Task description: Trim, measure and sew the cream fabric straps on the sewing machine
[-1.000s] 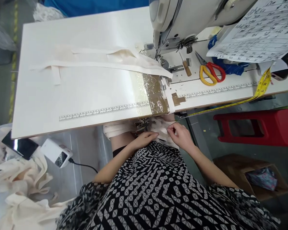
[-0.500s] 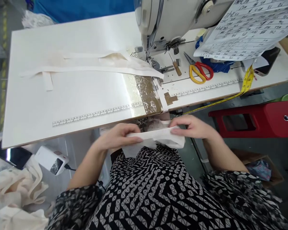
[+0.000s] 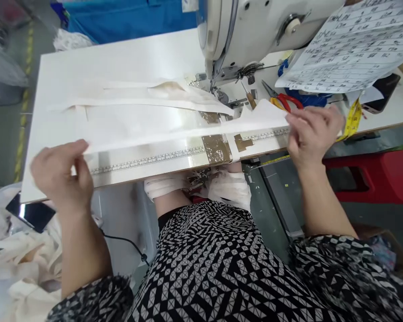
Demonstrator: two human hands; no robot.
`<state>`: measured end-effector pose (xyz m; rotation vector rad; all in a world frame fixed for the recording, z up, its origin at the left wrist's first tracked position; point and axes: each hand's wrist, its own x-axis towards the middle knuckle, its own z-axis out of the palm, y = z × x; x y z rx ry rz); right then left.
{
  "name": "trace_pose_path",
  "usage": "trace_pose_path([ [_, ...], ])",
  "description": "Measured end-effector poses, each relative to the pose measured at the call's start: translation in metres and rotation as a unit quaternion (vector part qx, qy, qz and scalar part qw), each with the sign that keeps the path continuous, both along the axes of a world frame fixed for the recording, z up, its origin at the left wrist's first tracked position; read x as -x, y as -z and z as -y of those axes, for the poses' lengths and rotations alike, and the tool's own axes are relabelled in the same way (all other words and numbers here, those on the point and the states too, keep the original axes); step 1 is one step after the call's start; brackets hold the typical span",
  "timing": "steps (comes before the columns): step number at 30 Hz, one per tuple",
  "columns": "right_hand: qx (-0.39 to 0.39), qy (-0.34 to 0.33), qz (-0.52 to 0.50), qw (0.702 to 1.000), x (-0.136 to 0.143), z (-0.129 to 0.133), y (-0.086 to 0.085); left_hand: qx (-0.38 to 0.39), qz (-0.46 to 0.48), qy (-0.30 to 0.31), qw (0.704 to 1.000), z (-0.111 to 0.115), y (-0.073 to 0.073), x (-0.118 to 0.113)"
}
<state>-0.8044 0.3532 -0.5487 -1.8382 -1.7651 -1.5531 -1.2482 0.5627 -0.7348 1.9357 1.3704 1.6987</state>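
Note:
A long strip of white fabric [image 3: 181, 133] is stretched above the white sewing table [image 3: 63, 71]. My left hand [image 3: 65, 172] pinches its left end near the table's front left. At the other end, my right hand [image 3: 312, 132] grips the fabric in front of the scissors [image 3: 287, 102], whose handles it partly covers. Behind the held strip, more cream fabric strips [image 3: 168, 96] lie flat, reaching toward the needle area of the sewing machine [image 3: 228, 53]. Other pale fabric pieces [image 3: 228, 185] rest over my knees below the table edge.
A printed ruler [image 3: 154, 160] runs along the table's front edge. At right are a yellow tape measure [image 3: 353, 118], a phone [image 3: 384, 91], a hanging written sheet [image 3: 352, 49] and a red stool [image 3: 372, 179]. Heaped cream fabric [image 3: 27, 268] lies at lower left.
My hands have spread far apart and risen from my lap to above the table. The white fabric, bunched between them before, is now drawn out lengthwise.

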Motion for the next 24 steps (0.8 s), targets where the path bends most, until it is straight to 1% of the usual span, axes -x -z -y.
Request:
trace_pose_path([
  [1,0.027,0.023,-0.014,0.999,-0.004,0.001,0.009,-0.012,-0.010,-0.005,1.000,0.004,0.005,-0.007],
  [2,0.061,0.036,-0.032,0.997,-0.008,0.003,0.017,-0.008,-0.022,0.000,1.000,0.009,0.013,-0.013],
  [4,0.104,0.039,-0.047,0.993,-0.013,0.010,0.030,0.037,-0.051,0.018,0.998,0.019,0.033,-0.022],
  [6,0.088,0.018,-0.028,0.996,-0.016,0.017,0.039,0.079,-0.071,0.016,0.994,0.030,0.051,-0.030],
  [8,0.051,-0.014,-0.008,0.999,-0.016,0.022,0.045,0.094,-0.060,-0.002,0.994,0.044,0.061,-0.037],
  [10,0.044,-0.041,-0.011,0.998,-0.012,0.023,0.050,0.094,-0.043,-0.014,0.995,0.057,0.061,-0.047],
  [12,0.071,-0.059,-0.023,0.995,-0.006,0.022,0.053,0.098,-0.042,-0.009,0.994,0.067,0.058,-0.059],
  [14,0.100,-0.081,-0.011,0.992,-0.002,0.021,0.054,0.113,-0.052,-0.001,0.992,0.074,0.057,-0.071],
  [16,0.109,-0.107,0.015,0.988,-0.002,0.020,0.052,0.125,-0.057,-0.009,0.990,0.076,0.059,-0.082],
  [19,0.095,-0.141,0.051,0.984,-0.009,0.017,0.047,0.115,-0.059,-0.033,0.991,0.074,0.065,-0.093],
  [22,0.085,-0.154,0.077,0.981,-0.019,0.015,0.042,0.101,-0.071,-0.048,0.991,0.072,0.068,-0.100],
  [24,0.094,-0.146,0.065,0.983,-0.028,0.017,0.042,0.101,-0.076,-0.060,0.990,0.072,0.066,-0.105],
])
